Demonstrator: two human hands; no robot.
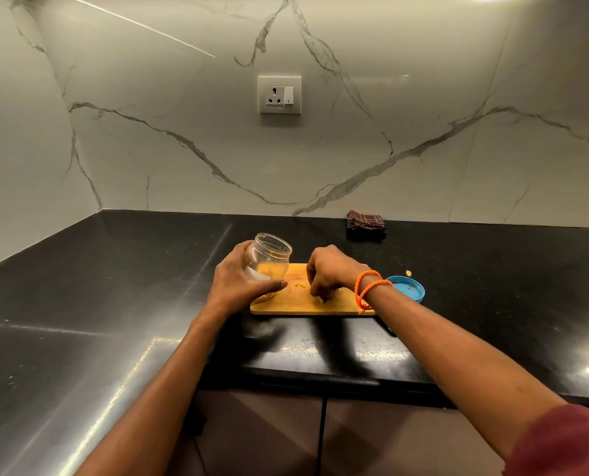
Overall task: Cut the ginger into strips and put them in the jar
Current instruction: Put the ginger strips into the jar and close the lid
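Note:
A clear glass jar with no lid is tilted to the right over the left end of a wooden cutting board. My left hand wraps around its lower part. Yellowish ginger strips lie inside the jar. My right hand, with orange bands on the wrist, is bunched fingers-down on the board. It pinches pale ginger pieces that are mostly hidden under the fingers. A few small scraps lie between the two hands.
A blue jar lid lies upside down on the black counter right of the board. A small ginger crumb sits behind it. A folded dark checked cloth rests against the marble wall. The counter's front edge runs just below the board.

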